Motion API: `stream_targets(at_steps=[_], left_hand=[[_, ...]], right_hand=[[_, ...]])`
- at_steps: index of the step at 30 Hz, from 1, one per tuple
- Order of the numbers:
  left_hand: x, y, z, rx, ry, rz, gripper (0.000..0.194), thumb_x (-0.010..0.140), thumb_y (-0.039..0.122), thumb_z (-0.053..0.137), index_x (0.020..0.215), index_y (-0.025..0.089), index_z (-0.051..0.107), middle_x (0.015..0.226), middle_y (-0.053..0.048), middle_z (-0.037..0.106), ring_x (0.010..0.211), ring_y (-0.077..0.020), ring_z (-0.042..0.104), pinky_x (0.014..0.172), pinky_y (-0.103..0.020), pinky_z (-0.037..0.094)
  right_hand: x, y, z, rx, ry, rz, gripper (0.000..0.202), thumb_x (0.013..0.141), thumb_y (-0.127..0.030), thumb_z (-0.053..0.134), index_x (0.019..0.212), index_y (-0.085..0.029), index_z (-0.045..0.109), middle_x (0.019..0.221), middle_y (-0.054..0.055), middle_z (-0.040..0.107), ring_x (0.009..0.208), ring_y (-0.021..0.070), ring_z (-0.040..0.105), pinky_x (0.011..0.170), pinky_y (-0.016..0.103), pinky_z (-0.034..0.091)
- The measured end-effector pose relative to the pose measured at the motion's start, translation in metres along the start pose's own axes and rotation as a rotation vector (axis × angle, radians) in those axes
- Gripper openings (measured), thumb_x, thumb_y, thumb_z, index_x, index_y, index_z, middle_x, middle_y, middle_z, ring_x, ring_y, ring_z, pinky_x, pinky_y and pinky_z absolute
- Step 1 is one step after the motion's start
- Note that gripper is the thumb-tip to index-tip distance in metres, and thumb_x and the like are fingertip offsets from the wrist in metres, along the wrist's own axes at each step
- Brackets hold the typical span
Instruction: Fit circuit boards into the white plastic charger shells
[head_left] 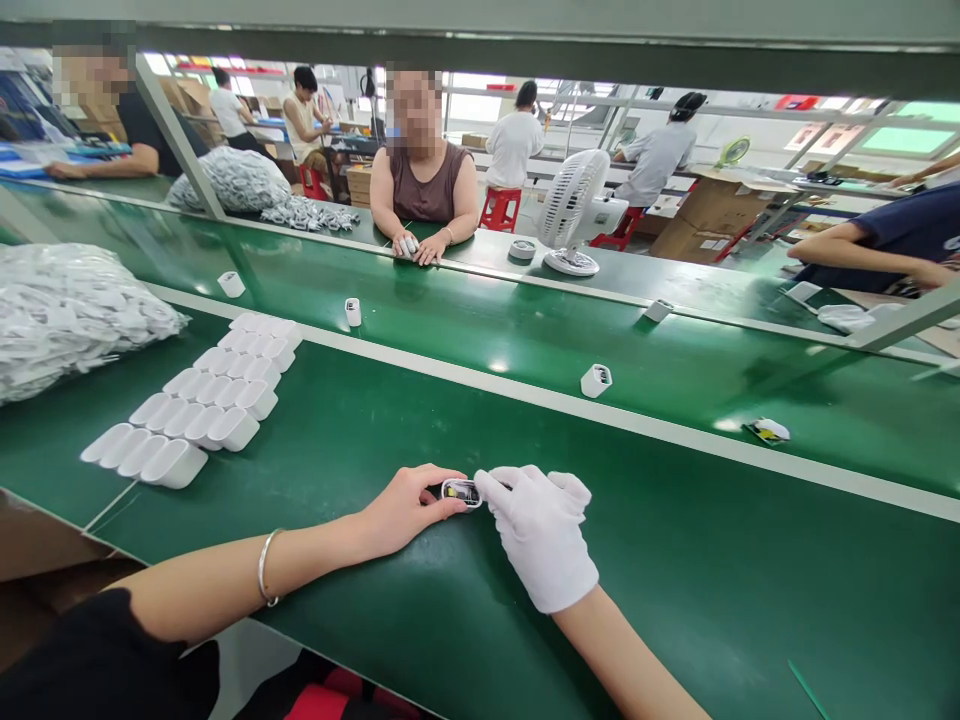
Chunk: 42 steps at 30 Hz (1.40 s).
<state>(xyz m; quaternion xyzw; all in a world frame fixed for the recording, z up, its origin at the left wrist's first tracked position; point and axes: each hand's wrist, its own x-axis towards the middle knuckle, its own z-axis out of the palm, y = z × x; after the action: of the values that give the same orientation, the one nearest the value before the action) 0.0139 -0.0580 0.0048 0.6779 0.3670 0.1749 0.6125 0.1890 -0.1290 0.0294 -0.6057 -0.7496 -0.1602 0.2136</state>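
Note:
My bare left hand [409, 508] grips a small white oval plastic housing [463, 504] between thumb and fingers, just above the green work surface. The housing's open end faces up and shows a circuit board with a yellow part [453, 491] inside. My right hand [536, 535], in a white glove, is closed at the housing's right end, with its fingertips against the rim. Whether these fingers pinch anything else is hidden. To the left, several rows of similar white housings [176, 462] stand packed together with their openings up.
A clear bag of white parts [71, 310] lies at far left. Beyond a pale divider strip [517, 385], a green belt [450, 320] carries several spaced pieces, including a filled housing [596, 380] and a loose board [768, 431]. A co-worker [424, 185] sits opposite, near a white fan [576, 210].

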Motion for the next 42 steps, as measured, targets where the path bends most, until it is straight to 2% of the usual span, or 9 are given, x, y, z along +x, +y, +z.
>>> stream_targets(at_steps=[4,8,14,21,25,30,37,42], left_hand=[[0.0,0.001,-0.001,0.022,-0.001,0.003,0.033,0.079,0.037,0.064,0.107,0.02,0.067,0.11,-0.006,0.064,0.075,-0.0153,0.06,0.076,-0.029,0.05],[0.0,0.002,-0.001,0.014,-0.007,-0.006,0.032,0.079,0.036,0.064,0.106,0.019,0.068,0.11,-0.006,0.064,0.073,-0.0142,0.059,0.074,-0.028,0.05],[0.0,0.003,0.0,0.002,0.001,-0.011,0.033,0.078,0.036,0.064,0.105,0.018,0.068,0.109,-0.006,0.064,0.072,-0.0142,0.059,0.073,-0.028,0.05],[0.001,0.0,-0.001,0.022,-0.013,0.003,0.034,0.079,0.037,0.063,0.107,0.019,0.067,0.112,-0.007,0.064,0.075,-0.0152,0.06,0.076,-0.03,0.05],[0.001,-0.001,-0.001,0.029,-0.012,0.006,0.032,0.079,0.037,0.064,0.106,0.02,0.068,0.11,-0.006,0.064,0.073,-0.0144,0.059,0.074,-0.029,0.051],[0.0,0.002,0.0,0.03,-0.011,0.005,0.032,0.08,0.036,0.064,0.107,0.019,0.067,0.11,-0.006,0.064,0.073,-0.0144,0.06,0.075,-0.029,0.051],[-0.001,0.003,0.0,0.088,-0.024,0.056,0.03,0.082,0.034,0.062,0.108,0.021,0.068,0.112,-0.006,0.065,0.093,-0.02,0.06,0.079,-0.029,0.051],[0.0,0.0,0.001,0.097,-0.021,0.064,0.031,0.082,0.033,0.061,0.11,0.02,0.067,0.111,-0.006,0.065,0.094,-0.0201,0.06,0.079,-0.028,0.052]], right_hand=[[0.001,-0.001,-0.004,0.03,-0.123,-0.012,0.024,0.081,-0.003,0.048,0.077,-0.022,0.062,0.067,-0.004,0.062,0.058,0.0095,0.04,0.064,0.033,0.016],[0.0,0.001,-0.011,0.099,-0.174,0.022,0.021,0.084,-0.006,0.046,0.074,-0.02,0.059,0.066,-0.003,0.062,0.056,0.0092,0.039,0.065,0.032,0.015],[0.001,0.0,-0.008,0.193,-0.129,0.115,0.02,0.086,-0.01,0.048,0.074,-0.021,0.059,0.068,-0.005,0.064,0.057,0.0083,0.044,0.067,0.031,0.016],[0.002,-0.003,-0.009,0.017,-0.18,0.078,0.022,0.077,-0.002,0.048,0.07,-0.02,0.058,0.061,-0.004,0.058,0.055,0.0098,0.038,0.064,0.032,0.014],[0.002,-0.003,-0.015,0.016,-0.172,0.094,0.02,0.079,-0.005,0.049,0.067,-0.019,0.056,0.06,-0.004,0.057,0.055,0.0099,0.036,0.063,0.032,0.014],[0.002,-0.006,-0.013,0.002,-0.187,0.055,0.019,0.077,-0.003,0.049,0.072,-0.02,0.058,0.063,-0.003,0.058,0.056,0.0104,0.039,0.064,0.032,0.014],[0.001,-0.005,-0.015,0.039,-0.224,0.054,0.018,0.08,-0.007,0.048,0.068,-0.019,0.055,0.06,-0.002,0.054,0.055,0.0107,0.036,0.065,0.033,0.015],[0.002,-0.002,-0.022,0.013,-0.206,0.05,0.021,0.081,-0.007,0.047,0.065,-0.018,0.054,0.059,-0.003,0.055,0.053,0.0096,0.034,0.065,0.033,0.015]])
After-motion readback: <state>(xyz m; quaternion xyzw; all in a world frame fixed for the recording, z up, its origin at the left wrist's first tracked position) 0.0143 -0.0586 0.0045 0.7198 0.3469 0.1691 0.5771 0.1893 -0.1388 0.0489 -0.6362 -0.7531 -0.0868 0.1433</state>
